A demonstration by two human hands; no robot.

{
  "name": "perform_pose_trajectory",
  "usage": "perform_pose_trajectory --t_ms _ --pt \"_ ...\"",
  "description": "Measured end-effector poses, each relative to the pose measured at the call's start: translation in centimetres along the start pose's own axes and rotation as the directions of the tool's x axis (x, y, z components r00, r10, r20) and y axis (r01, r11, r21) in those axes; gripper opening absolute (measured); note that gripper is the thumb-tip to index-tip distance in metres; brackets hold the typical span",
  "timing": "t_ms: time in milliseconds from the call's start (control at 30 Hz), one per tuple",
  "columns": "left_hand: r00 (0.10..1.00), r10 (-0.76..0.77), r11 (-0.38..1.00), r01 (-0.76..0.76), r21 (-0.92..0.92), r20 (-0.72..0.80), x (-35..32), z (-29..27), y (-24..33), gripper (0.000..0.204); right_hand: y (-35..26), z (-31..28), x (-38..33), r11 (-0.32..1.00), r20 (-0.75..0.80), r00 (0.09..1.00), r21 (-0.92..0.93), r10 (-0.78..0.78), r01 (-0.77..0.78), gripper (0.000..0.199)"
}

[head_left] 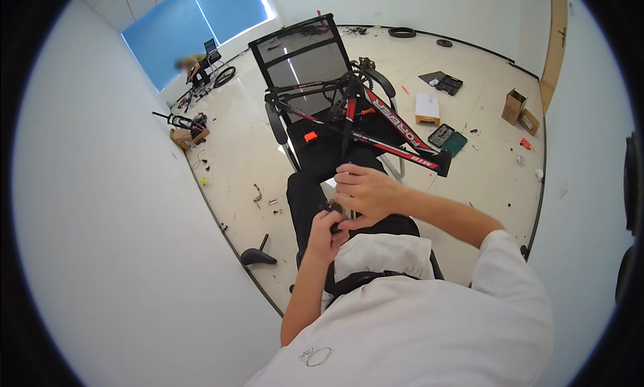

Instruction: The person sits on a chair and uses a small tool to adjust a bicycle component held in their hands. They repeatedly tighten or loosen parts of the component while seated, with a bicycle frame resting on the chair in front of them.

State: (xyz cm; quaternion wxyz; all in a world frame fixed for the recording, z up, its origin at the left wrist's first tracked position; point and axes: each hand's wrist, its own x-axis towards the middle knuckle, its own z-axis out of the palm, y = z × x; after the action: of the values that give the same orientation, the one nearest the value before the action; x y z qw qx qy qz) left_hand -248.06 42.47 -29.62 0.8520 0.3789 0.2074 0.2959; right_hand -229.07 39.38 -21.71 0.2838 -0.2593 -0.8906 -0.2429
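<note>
Above my lap, my left hand (325, 235) is closed round a small dark metal part (331, 207), mostly hidden by the fingers; its exact kind does not show. Just above and to the right, my right hand (367, 191) is curled with its fingers bent, its thumb reaching toward the left hand. Whatever lies inside the right hand's grip is covered. Ahead of both hands, a black and red bicycle frame (402, 126) lies across a black mesh chair (302, 65). On the seat are a screwdriver with an orange handle (367, 111) and a small orange object (310, 137).
To the right on the floor are a white box (427, 108), an open tool case (443, 136) and cardboard boxes (514, 106). At left lie a bicycle saddle (258, 255) and a bicycle fork (176, 121). Another person (196, 66) bends near a wheel (225, 77) at the far left.
</note>
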Motion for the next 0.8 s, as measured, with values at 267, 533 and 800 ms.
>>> perform_pose_trajectory --t_ms 267,533,800 --pt "0.968 -0.219 0.888 0.250 -0.386 0.122 -0.5 1.1 0.9 0.017 0.5 0.7 -0.5 0.998 0.073 0.997 -0.056 0.000 0.005 0.055" --pt "0.981 -0.195 0.948 0.186 -0.259 -0.007 0.0 0.6 0.2 0.010 -2.4 2.1 -3.3 0.909 0.040 0.928 0.194 0.369 -0.370 0.049" --pt "0.918 0.345 0.929 -0.305 0.210 -0.194 -0.1 2.8 -0.1 0.011 -3.5 2.5 -2.6 -0.002 0.226 0.545 0.925 0.807 -0.381 0.067"
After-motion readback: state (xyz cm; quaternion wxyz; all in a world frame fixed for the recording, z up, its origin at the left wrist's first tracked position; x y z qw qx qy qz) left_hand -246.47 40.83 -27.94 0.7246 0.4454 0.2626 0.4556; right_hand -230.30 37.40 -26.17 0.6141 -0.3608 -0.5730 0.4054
